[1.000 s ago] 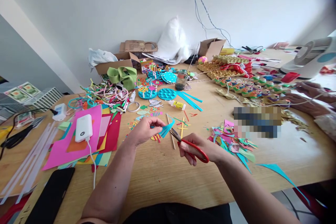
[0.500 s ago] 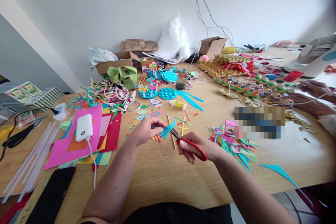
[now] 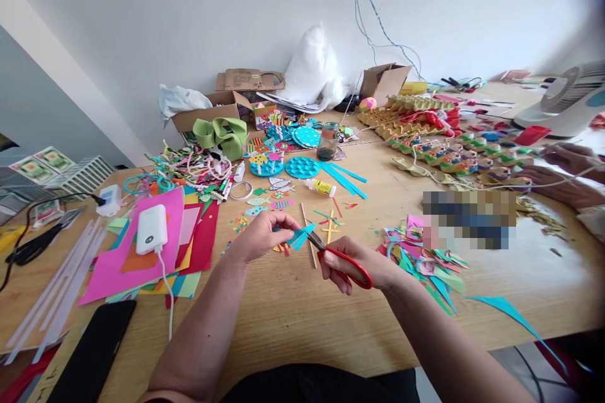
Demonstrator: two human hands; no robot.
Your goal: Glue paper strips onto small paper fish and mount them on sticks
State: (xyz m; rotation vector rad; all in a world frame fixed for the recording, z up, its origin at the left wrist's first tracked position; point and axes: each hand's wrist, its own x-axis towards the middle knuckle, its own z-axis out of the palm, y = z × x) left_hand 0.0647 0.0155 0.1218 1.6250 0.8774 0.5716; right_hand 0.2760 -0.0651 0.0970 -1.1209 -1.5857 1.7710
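Over the middle of the wooden table, my left hand (image 3: 269,234) pinches a small piece of blue paper (image 3: 302,237) cut into narrow strips. My right hand (image 3: 352,261) is closed around the red handles of a pair of scissors (image 3: 355,269). The scissor blades reach the right side of the blue paper; whether they are between strips I cannot tell. Beneath and beyond lie a thin wooden stick (image 3: 308,234), crossed paper strips (image 3: 330,224) and colourful paper fish (image 3: 282,204). A yellow-labelled glue bottle (image 3: 322,187) lies on its side farther back.
Coloured paper sheets (image 3: 130,239), a white power bank (image 3: 152,228) and a black phone (image 3: 92,352) lie on the left. Paper scraps (image 3: 420,255) are heaped on the right. Painted egg cartons (image 3: 454,154) stand near another person's hands (image 3: 553,176). A glass jar (image 3: 327,141) stands behind.
The strips of blue paper have shifted slightly at the scissor tips, and the raised upper strip now sits lower. Both hands stay almost in place.
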